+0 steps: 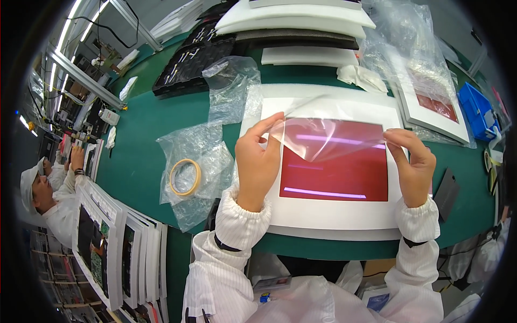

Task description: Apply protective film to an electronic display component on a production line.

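Note:
A thin clear plastic film [315, 142] stretches between my hands, sagging in the middle above a flat panel. My left hand [258, 164] pinches one end between thumb and fingers at the panel's upper left. On the other side, my right hand [416, 161] pinches the opposite end near the upper right corner. Beneath lies a glossy dark red screen [334, 180] with bright light streaks reflected in it. A wide white frame [328, 214] surrounds the screen, resting on a white foam sheet [344, 233]. Whether the film still touches the screen anywhere is hard to see.
Left of the panel, a tan tape roll [195, 189] lies on crumpled clear bags [210, 153]. Foam sheets [301, 24] are stacked behind, beside a black tray [186, 67]. Another framed panel [458, 129] and a blue bin [475, 110] are right. A co-worker [56, 210] sits far left.

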`<state>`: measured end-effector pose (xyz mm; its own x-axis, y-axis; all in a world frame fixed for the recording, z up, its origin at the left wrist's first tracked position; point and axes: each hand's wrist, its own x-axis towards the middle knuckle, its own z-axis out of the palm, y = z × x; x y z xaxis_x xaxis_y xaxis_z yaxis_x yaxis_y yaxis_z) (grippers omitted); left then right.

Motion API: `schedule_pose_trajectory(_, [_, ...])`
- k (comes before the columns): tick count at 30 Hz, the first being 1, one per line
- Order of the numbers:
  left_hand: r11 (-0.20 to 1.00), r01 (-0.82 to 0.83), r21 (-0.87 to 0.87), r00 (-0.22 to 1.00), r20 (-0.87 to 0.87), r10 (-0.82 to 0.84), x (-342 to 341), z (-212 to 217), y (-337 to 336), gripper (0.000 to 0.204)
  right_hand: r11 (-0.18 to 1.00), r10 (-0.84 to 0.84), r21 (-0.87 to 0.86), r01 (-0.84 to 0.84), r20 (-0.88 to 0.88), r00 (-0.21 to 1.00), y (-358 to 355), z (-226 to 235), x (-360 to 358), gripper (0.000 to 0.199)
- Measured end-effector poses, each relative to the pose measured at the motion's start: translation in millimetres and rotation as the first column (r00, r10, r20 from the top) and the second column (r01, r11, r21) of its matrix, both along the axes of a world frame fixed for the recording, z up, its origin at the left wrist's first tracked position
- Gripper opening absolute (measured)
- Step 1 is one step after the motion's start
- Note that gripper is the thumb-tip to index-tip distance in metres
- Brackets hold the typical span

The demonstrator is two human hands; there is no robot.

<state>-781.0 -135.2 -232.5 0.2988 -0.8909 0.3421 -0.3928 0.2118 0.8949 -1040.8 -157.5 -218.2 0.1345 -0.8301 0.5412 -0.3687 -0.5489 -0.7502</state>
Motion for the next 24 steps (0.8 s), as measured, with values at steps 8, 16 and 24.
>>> schedule_pose_trajectory(8, [0.999,-0.015,0.049,0.999,-0.047,0.018,-0.7,3.6,3.3,0.027,0.988,-0.115,-0.09,0.124,0.101,0.988,0.7,-2.0,1.4,0.015])
schedule_pose_trajectory(16, [0.987,0.061,-0.151,0.993,-0.091,-0.075,-7.8,5.6,1.0,0.023,0.962,-0.22,0.204,0.184,0.174,0.96,7.0,0.7,-5.6,0.018])
schedule_pose_trajectory(24, [0.934,0.034,-0.356,0.996,-0.071,-0.063,-5.1,7.4,3.3,0.022,0.966,-0.014,-0.246,0.073,0.236,0.972,4.3,-3.1,2.3,0.018])
